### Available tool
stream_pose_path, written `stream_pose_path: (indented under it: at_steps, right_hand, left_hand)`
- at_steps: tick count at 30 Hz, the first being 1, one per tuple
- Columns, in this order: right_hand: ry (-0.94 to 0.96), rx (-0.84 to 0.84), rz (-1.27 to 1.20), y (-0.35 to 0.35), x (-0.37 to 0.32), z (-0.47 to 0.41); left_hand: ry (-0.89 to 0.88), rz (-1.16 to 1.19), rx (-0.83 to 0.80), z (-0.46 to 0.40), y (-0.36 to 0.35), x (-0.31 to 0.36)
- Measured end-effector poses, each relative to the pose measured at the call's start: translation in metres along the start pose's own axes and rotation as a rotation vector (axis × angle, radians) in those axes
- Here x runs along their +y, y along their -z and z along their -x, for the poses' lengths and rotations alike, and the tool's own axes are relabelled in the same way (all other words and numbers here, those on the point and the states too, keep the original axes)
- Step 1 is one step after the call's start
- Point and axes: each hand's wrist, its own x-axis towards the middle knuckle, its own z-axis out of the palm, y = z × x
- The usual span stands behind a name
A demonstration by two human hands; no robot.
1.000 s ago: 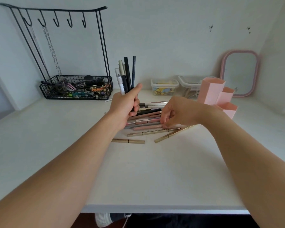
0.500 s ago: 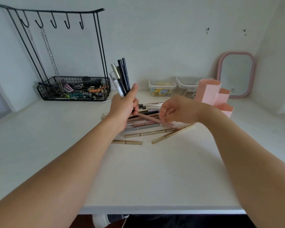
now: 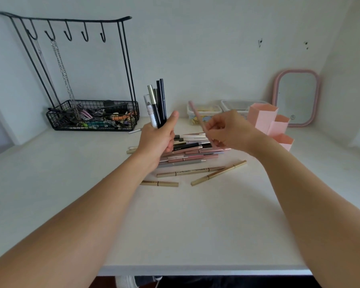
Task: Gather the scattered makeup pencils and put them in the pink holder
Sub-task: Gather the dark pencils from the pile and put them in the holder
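My left hand (image 3: 157, 139) grips an upright bundle of pencils (image 3: 156, 102), black, silver and white, above the table. My right hand (image 3: 230, 130) pinches a single pink pencil (image 3: 196, 115), lifted and tilted with its top end to the left. Under both hands lies a heap of scattered pencils (image 3: 192, 153) in pink, grey, black and white. Three gold pencils (image 3: 217, 173) lie nearer to me. The pink holder (image 3: 267, 122), a stepped set of hexagonal tubes, stands upright just right of my right hand.
A black wire rack with hooks and a basket of small items (image 3: 93, 117) stands at the back left. Two clear plastic boxes (image 3: 204, 112) sit against the wall behind the hands. A pink-framed mirror (image 3: 296, 97) leans at the back right. The table's front edge (image 3: 195, 269) is near.
My right hand picked a pink pencil out of the heap and raised it, tipping it from flat to nearly upright. My left hand kept its bundle with little movement.
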Motion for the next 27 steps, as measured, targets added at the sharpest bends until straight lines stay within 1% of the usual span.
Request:
stream_pose_path:
  at_steps: [3,5,6,8,12,15,19,23,25,27]
  right_hand:
    - [0.016,0.035,-0.403,-0.010,-0.010,0.003]
    - [0.040,0.003,-0.542,-0.021,-0.015,0.005]
    - [0.050,-0.009,-0.574,-0.025,-0.016,0.007]
    - [0.075,-0.009,-0.576,-0.034,-0.017,0.009]
    - [0.115,0.049,-0.534,-0.044,-0.018,0.012]
    - [0.105,0.069,-0.569,-0.048,-0.020,0.013]
    - [0.084,0.093,-0.610,-0.051,-0.021,0.014]
    - [0.084,0.060,-0.637,-0.046,-0.022,0.012]
    - [0.058,0.096,-0.538,-0.038,-0.021,0.010]
    - [0.040,0.119,-0.279,-0.026,-0.015,0.006]
  left_hand:
    - [-0.005,0.047,-0.123,0.006,-0.003,0.003]
    - [-0.005,0.082,-0.148,0.008,-0.005,0.003]
    - [-0.002,0.097,-0.149,0.009,-0.007,0.003]
    - [-0.001,0.096,-0.145,0.011,-0.009,0.003]
    - [-0.022,-0.048,-0.101,0.010,-0.011,0.000]
    - [-0.025,-0.124,-0.048,0.009,-0.012,0.000]
    - [-0.086,-0.256,-0.013,0.011,-0.012,0.002]
    - [-0.108,-0.208,0.002,0.011,-0.009,0.005]
    - [-0.094,-0.160,0.043,0.010,-0.008,0.007]
    - [-0.052,-0.074,0.084,0.007,-0.007,0.009]
